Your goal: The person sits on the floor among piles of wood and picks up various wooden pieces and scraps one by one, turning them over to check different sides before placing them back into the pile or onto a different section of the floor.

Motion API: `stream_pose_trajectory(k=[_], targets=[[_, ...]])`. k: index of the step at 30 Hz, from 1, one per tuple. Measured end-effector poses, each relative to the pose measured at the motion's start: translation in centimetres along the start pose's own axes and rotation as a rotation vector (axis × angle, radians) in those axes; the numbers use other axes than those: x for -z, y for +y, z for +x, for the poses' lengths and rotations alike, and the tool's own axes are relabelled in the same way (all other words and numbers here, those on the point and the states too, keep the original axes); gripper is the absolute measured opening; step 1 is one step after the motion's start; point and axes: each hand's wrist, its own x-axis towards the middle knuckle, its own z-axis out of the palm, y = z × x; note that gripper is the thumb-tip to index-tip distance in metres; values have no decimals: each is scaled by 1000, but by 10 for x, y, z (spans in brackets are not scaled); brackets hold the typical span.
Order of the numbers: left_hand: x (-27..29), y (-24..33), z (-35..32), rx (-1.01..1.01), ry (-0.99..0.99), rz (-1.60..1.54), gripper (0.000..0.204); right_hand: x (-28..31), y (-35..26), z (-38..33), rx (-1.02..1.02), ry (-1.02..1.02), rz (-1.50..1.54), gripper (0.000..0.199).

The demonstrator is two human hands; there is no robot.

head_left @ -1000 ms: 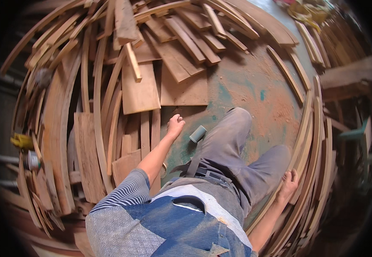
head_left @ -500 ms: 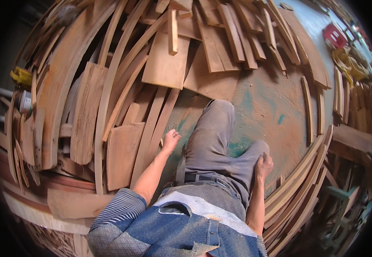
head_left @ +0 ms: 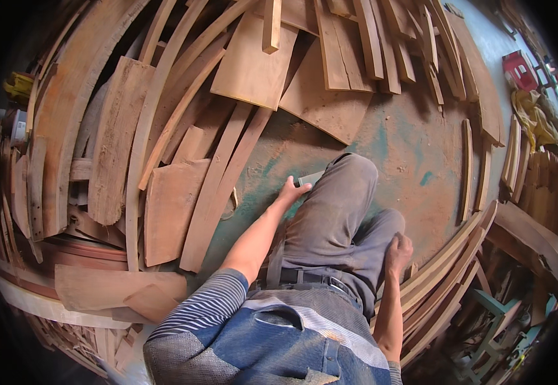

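Observation:
I sit on a dusty green floor (head_left: 414, 160) with my legs in grey trousers (head_left: 337, 218) bent in front of me. My left hand (head_left: 290, 191) rests on the floor beside my left thigh. Its fingertips touch a small grey block (head_left: 311, 178) that lies against the trouser leg. Whether the fingers grip the block is not clear. My right hand (head_left: 398, 251) lies on my right thigh with the fingers curled and nothing in it.
Flat brown boards (head_left: 170, 208) and long curved wooden strips (head_left: 224, 173) lie fanned out on the left and ahead. More curved strips (head_left: 449, 260) are stacked at my right. A red box (head_left: 520, 69) and yellow cloth (head_left: 536, 115) lie far right.
My left hand has come up against the small grey block. My right hand has left the curved strips at the right and now lies on my thigh. My head has turned.

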Motion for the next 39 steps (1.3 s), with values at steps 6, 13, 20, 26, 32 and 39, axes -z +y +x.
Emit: stream_pose_trajectory(k=[6, 13, 20, 26, 32, 39], targets=[[-20, 39, 2, -2, -22, 329, 96, -1, 0, 1, -4, -9, -61, 19], [9, 48, 15, -114, 228, 309, 96, -6, -8, -1, -27, -24, -70, 20], [160, 168, 100, -308, 482, -667, 55, 15, 1, -13, -55, 6, 91, 25], [312, 199, 155, -332, 394, -817, 90, 128, 127, -86, -310, 170, -109, 36], [287, 214, 138, -297, 432, -329, 42, 199, 208, -224, -929, 0, -453, 25], [284, 226, 113, -340, 489, -324, 57, 135, 154, -218, -734, -10, -68, 30]])
